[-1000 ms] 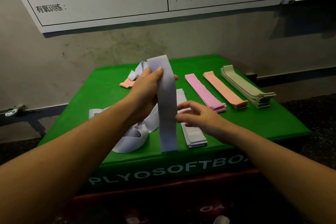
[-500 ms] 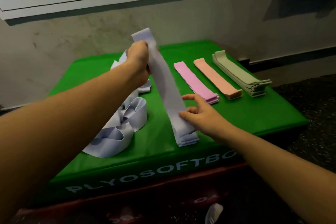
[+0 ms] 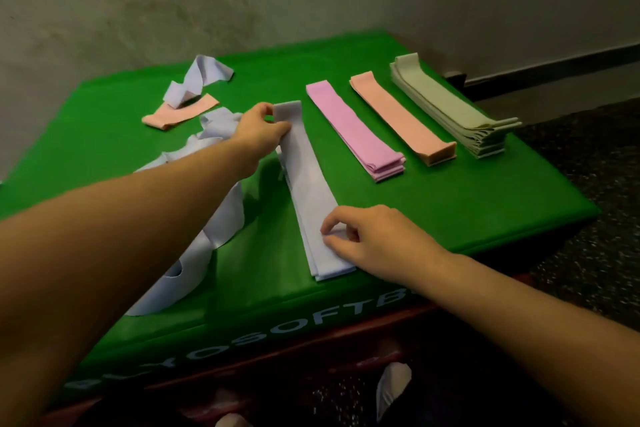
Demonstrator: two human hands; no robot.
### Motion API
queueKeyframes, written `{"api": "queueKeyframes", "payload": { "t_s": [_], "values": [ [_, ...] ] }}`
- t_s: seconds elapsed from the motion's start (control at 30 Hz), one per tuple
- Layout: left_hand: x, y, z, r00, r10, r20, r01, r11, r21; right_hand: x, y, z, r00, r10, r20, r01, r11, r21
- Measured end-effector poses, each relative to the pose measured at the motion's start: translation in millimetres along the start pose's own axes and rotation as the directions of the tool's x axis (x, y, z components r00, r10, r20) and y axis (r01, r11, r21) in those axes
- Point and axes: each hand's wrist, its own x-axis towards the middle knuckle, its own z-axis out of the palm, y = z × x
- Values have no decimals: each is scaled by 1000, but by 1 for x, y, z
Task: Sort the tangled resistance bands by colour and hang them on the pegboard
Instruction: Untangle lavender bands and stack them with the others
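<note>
A lavender band (image 3: 311, 184) lies stretched along its pile on the green soft box (image 3: 450, 201). My left hand (image 3: 259, 130) pinches the band's far end. Near the front edge, my right hand (image 3: 367, 239) holds down the near end with curled fingers. A tangle of lavender bands (image 3: 207, 232) sits to the left, partly hidden by my left arm. Sorted piles lie to the right: pink (image 3: 353, 130), peach (image 3: 401, 116) and sage green (image 3: 453, 107). At the back left, a loose peach band (image 3: 180, 113) lies under another lavender band (image 3: 199, 80).
A stained wall rises directly behind the box. Dark speckled floor (image 3: 588, 253) lies to the right. The box stands on a red base (image 3: 311, 364), with shoe tips (image 3: 393, 388) showing below. No pegboard is in view.
My left hand has lowered the lavender band from upright until it lies flat on its pile. My right hand moved onto the band's near end. The camera has tilted down.
</note>
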Motion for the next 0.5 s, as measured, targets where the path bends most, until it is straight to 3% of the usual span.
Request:
{"api": "queueKeyframes", "payload": {
  "t_s": [0.2,0.33,0.5],
  "values": [
    [16,-16,9,999,40,-2,-40,991,128,0,5,1,997,-77,-25,77,997,-31],
    [16,-21,6,988,156,11,-148,908,392,5,9,-3,998,-35,-45,40,991,127],
    [7,-5,-15,963,267,47,-262,871,417,19,9,-14,994,43,-104,-15,967,253]
  ]
}}
